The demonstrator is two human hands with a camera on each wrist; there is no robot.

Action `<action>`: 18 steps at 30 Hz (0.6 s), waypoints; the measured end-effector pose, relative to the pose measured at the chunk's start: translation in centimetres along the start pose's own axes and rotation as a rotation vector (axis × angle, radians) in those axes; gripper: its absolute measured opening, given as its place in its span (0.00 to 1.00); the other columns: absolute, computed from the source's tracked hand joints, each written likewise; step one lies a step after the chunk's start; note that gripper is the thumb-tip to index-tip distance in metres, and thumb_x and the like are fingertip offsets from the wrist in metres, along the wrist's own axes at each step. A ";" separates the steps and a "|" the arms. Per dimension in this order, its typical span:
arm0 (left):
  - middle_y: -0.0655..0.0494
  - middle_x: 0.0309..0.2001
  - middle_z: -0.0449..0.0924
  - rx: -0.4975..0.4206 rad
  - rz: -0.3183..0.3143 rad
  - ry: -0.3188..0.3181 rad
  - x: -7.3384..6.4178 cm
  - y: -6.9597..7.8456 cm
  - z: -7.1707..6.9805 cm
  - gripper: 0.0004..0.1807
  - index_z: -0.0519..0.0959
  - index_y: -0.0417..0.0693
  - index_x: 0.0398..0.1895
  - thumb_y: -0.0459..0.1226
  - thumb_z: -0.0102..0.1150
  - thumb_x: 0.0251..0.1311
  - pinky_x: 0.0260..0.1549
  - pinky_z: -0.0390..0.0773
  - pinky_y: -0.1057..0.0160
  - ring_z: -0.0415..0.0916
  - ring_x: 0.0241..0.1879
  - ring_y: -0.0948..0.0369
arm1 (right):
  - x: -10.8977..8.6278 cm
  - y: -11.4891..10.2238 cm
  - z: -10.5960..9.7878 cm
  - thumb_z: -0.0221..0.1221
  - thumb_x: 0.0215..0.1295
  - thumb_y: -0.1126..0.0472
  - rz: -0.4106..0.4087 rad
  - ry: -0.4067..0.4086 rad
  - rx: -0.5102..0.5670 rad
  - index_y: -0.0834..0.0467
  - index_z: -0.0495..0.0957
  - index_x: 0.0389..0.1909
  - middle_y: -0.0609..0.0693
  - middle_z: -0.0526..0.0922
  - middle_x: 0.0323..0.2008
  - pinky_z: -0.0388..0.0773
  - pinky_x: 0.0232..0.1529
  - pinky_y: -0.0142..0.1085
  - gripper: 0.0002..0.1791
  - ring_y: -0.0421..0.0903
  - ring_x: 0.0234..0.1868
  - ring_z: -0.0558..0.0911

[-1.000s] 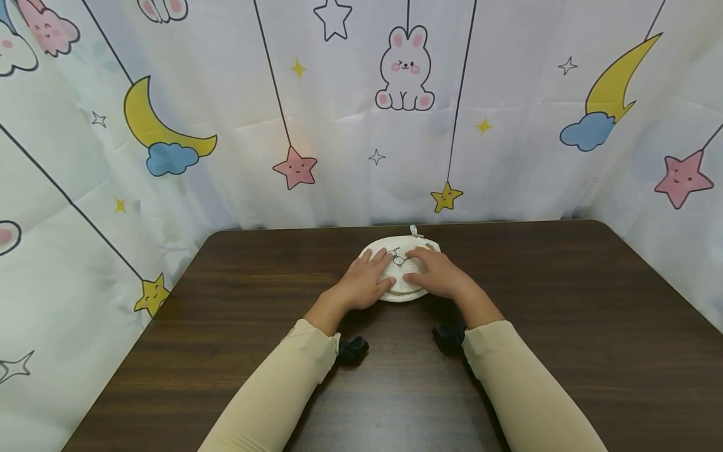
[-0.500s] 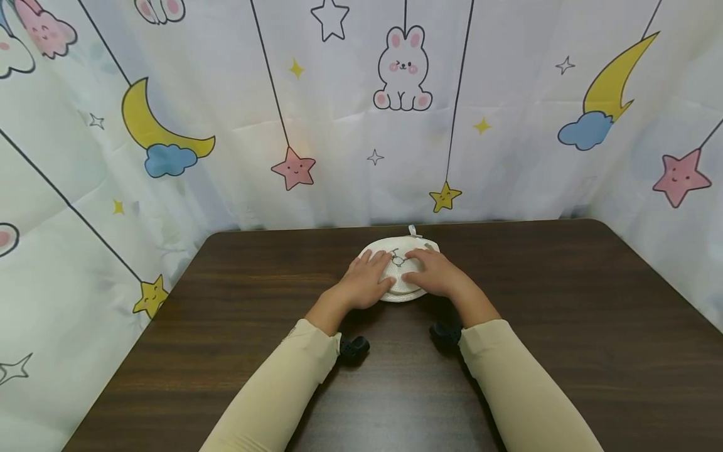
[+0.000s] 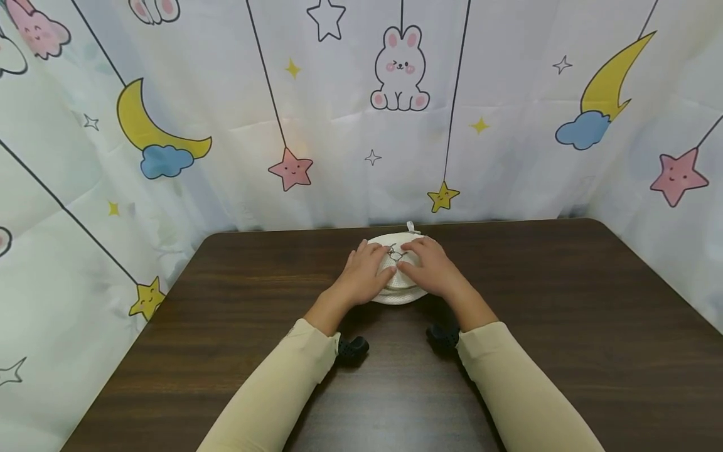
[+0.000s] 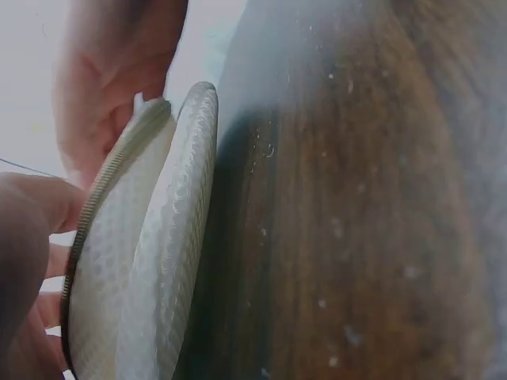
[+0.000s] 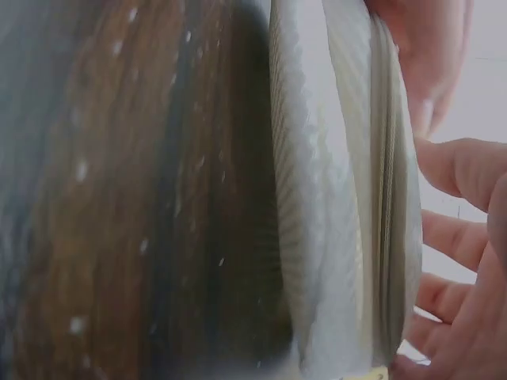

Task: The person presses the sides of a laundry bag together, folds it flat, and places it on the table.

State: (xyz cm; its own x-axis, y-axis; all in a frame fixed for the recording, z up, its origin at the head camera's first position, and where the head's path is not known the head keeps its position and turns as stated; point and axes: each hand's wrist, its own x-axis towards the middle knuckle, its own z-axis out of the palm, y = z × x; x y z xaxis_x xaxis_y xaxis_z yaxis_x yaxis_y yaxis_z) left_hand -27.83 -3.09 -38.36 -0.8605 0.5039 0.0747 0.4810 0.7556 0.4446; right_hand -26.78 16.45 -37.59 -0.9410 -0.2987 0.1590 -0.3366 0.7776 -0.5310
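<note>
A round, flattened white woven item, shaped like a low hat [image 3: 398, 280], lies near the table's far edge. It has a dark line drawing on top and a small white loop at the back. My left hand [image 3: 361, 273] rests over its left side, my right hand [image 3: 435, 267] over its right, with thumbs pointing toward each other on top. Side-on in the left wrist view, the white item [image 4: 170, 229] has two layers parted by a gap. A ridged, zip-like band [image 5: 386, 182] runs along its upper part in the right wrist view.
The dark wooden table [image 3: 254, 326] reaches to a white curtain [image 3: 339, 113] printed with moons, stars and a rabbit. Black wrist devices [image 3: 353, 350] stick out beneath both pale sleeves [image 3: 271, 395].
Both hands have shifted slightly on the white item, covering more of its sides, and the thumbs have come closer together. The head view has also drifted a little.
</note>
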 end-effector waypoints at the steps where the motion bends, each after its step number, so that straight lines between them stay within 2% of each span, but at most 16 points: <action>1: 0.48 0.76 0.54 0.003 -0.003 0.008 0.1 0.0 -0.1 0.31 0.60 0.51 0.75 0.52 0.42 0.75 0.72 0.43 0.37 0.38 0.78 0.44 | 0.0 -0.2 0.0 0.53 0.72 0.52 -0.002 0.009 -0.001 0.63 0.71 0.65 0.65 0.66 0.68 0.52 0.71 0.62 0.27 0.65 0.74 0.55; 5: 0.49 0.79 0.47 0.056 -0.024 0.009 0.8 0.0 -0.1 0.31 0.54 0.51 0.78 0.52 0.35 0.77 0.72 0.43 0.37 0.37 0.79 0.47 | 0.3 -0.7 0.0 0.50 0.75 0.53 -0.008 0.021 -0.013 0.64 0.66 0.69 0.66 0.59 0.73 0.47 0.72 0.63 0.28 0.66 0.77 0.47; 8: 0.50 0.80 0.42 0.080 -0.045 -0.015 1.2 0.0 -0.1 0.32 0.50 0.51 0.79 0.52 0.30 0.77 0.73 0.41 0.38 0.35 0.79 0.48 | 0.5 -0.7 0.1 0.47 0.77 0.55 -0.002 -0.002 -0.014 0.65 0.62 0.72 0.66 0.52 0.75 0.44 0.72 0.64 0.29 0.66 0.77 0.43; 12: 0.50 0.80 0.40 0.080 -0.068 -0.048 1.5 0.0 0.0 0.33 0.47 0.51 0.80 0.53 0.28 0.77 0.73 0.39 0.40 0.33 0.79 0.50 | 0.9 -0.4 0.6 0.43 0.78 0.55 0.019 -0.052 -0.036 0.66 0.59 0.73 0.67 0.49 0.76 0.42 0.72 0.64 0.29 0.67 0.77 0.44; 18: 0.51 0.80 0.35 0.143 -0.106 -0.123 1.8 -0.2 0.5 0.34 0.44 0.52 0.80 0.55 0.26 0.77 0.74 0.41 0.42 0.32 0.79 0.50 | 1.5 -0.2 1.1 0.40 0.79 0.53 0.073 -0.151 -0.056 0.65 0.56 0.74 0.66 0.48 0.76 0.38 0.73 0.63 0.30 0.66 0.77 0.44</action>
State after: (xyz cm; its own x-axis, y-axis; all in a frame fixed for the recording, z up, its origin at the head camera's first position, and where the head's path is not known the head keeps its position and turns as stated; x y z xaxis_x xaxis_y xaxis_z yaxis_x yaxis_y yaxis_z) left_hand -29.36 -2.10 -38.77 -0.8850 0.4589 -0.0789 0.4152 0.8545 0.3122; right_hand -28.10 15.25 -38.21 -0.9485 -0.3166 -0.0078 -0.2726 0.8285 -0.4891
